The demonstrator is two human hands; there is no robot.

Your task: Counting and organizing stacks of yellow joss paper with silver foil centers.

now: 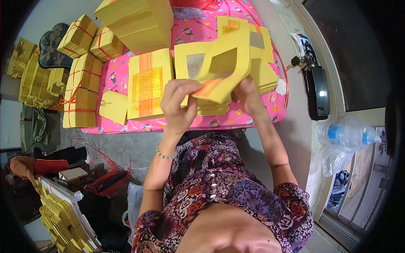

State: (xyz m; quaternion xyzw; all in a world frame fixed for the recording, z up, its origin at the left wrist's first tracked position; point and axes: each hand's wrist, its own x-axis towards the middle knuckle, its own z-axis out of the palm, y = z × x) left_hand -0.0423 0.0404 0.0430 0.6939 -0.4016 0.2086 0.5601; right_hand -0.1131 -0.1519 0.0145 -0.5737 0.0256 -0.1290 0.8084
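Paper (225, 61) is held up over the near side of the pink mattress (202, 36), pinched at one edge by the left hand (179, 103); whether it is gripped by the right hand (249, 96) cannot be told, its fingertips being hidden. Bundles (86, 63) at the mattress's left end are already tied with red string (80, 110); at its right, loose stacks (263, 78) are seemingly left untied.

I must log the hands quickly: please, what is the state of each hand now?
Left hand: closed, pinching the bent yellow paper.
Right hand: at the paper's right edge; grip hidden, cannot tell.
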